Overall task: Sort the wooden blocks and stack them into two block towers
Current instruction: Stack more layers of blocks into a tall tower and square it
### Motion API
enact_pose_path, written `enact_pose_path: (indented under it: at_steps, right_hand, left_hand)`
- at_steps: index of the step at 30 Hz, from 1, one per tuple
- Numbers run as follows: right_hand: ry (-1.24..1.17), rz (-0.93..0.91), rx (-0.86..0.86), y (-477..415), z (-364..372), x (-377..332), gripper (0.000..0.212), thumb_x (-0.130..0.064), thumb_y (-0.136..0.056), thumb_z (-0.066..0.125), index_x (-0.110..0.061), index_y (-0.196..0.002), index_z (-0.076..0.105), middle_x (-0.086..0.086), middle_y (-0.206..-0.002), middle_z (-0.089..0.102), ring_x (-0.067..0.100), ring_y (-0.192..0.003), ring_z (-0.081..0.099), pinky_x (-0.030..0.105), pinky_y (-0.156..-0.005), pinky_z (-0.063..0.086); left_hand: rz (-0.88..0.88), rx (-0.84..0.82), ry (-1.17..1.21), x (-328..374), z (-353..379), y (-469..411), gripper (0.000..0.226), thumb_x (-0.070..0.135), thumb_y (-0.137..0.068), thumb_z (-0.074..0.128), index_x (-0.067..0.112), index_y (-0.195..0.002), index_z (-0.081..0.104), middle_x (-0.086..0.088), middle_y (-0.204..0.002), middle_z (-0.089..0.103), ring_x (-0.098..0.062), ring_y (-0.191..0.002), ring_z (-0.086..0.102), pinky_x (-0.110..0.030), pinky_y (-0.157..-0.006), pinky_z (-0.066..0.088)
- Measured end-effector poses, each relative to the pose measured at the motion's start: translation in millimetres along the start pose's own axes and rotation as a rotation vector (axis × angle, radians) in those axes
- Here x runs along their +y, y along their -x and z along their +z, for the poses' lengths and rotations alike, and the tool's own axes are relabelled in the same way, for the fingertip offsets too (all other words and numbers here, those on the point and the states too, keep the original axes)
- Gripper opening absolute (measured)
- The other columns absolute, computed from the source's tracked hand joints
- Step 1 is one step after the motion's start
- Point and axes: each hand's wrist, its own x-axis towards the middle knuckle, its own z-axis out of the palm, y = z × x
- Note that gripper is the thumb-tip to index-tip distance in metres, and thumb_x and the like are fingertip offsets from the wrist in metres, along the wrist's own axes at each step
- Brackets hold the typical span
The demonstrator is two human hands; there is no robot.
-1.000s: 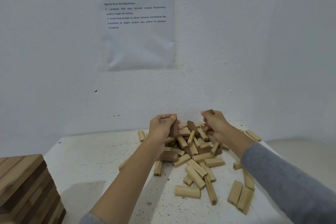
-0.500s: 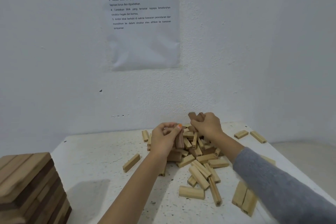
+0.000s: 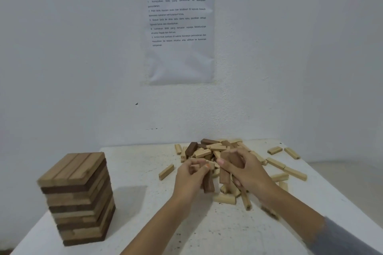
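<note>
Wooden blocks (image 3: pixel 219 148) are lying in a loose heap toward the far side of the white table (image 3: pixel 145 223). Most are pale, with a few dark brown ones showing near the top of the heap. The left hand (image 3: pixel 191 178) is hovering over the near edge of the heap, its fingers (image 3: pixel 204 166) curling round a dark brown block (image 3: pixel 209 184) that is standing nearly upright in the grip. The right hand (image 3: pixel 246 172) is sitting just beside it, its own fingers wrapping round darker wood. A reddish-brown block (image 3: pixel 224 175) is hanging downward from that grip; how many blocks this hand is holding cannot be told. A block tower (image 3: pixel 78 198) of pale and dark layers is standing at the left of the table, well apart from the heap. Single pale blocks are lying scattered round the heap, among them a stray block (image 3: pixel 166 172) to its left. A printed sheet (image 3: pixel 180 31) is hanging on the wall (image 3: pixel 62 68) behind the table.
</note>
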Motion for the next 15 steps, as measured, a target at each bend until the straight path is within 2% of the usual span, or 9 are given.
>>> enact_pose_path:
  at_steps: [2,7,10,13,15]
  right_hand:
    - [0.009,-0.013,-0.028,18,1,0,0.021,-0.033,-0.084,0.072,-0.018,-0.097,0.065,-0.017,-0.048,0.056,0.000,-0.039,0.048,0.014,-0.044,0.037]
    - [-0.051,0.028,-0.032,53,7,5,0.021,-0.028,-0.086,0.071,-0.012,-0.097,0.064,-0.011,-0.043,0.049,0.008,-0.035,0.039,0.021,-0.038,0.032]
    - [-0.082,0.079,-0.045,69,15,8,0.029,-0.036,-0.081,0.073,-0.012,-0.096,0.066,-0.005,-0.047,0.049,0.013,-0.039,0.039,0.022,-0.040,0.028]
    - [-0.090,0.069,-0.089,83,20,8,0.022,-0.032,-0.085,0.071,-0.013,-0.096,0.068,-0.004,-0.047,0.048,0.013,-0.040,0.038,0.022,-0.040,0.026]
    - [-0.093,0.059,-0.110,90,22,8,0.019,-0.030,-0.086,0.071,-0.014,-0.095,0.068,-0.002,-0.048,0.045,0.013,-0.041,0.036,0.021,-0.039,0.024]
  left_hand:
    - [0.001,-0.036,-0.049,-5,-4,19,0.009,0.011,-0.093,0.061,0.015,-0.100,0.065,-0.016,-0.101,0.069,-0.020,-0.090,0.068,-0.029,-0.072,0.057]
    - [-0.049,-0.104,0.073,-7,-16,65,0.017,-0.003,-0.094,0.051,0.000,-0.107,0.061,-0.027,-0.105,0.060,-0.019,-0.076,0.060,-0.014,-0.047,0.047]
    - [-0.100,-0.125,0.203,-7,-21,85,0.019,-0.006,-0.093,0.049,-0.004,-0.107,0.061,-0.023,-0.097,0.057,-0.023,-0.070,0.055,-0.020,-0.048,0.047]
    - [-0.145,-0.123,0.304,-6,-25,100,0.021,-0.010,-0.090,0.046,-0.009,-0.107,0.059,-0.020,-0.090,0.056,-0.024,-0.068,0.056,-0.027,-0.052,0.048]
    - [-0.131,-0.123,0.280,-7,-27,107,0.021,-0.012,-0.089,0.046,-0.010,-0.106,0.058,-0.018,-0.090,0.054,-0.024,-0.069,0.053,-0.026,-0.052,0.047]
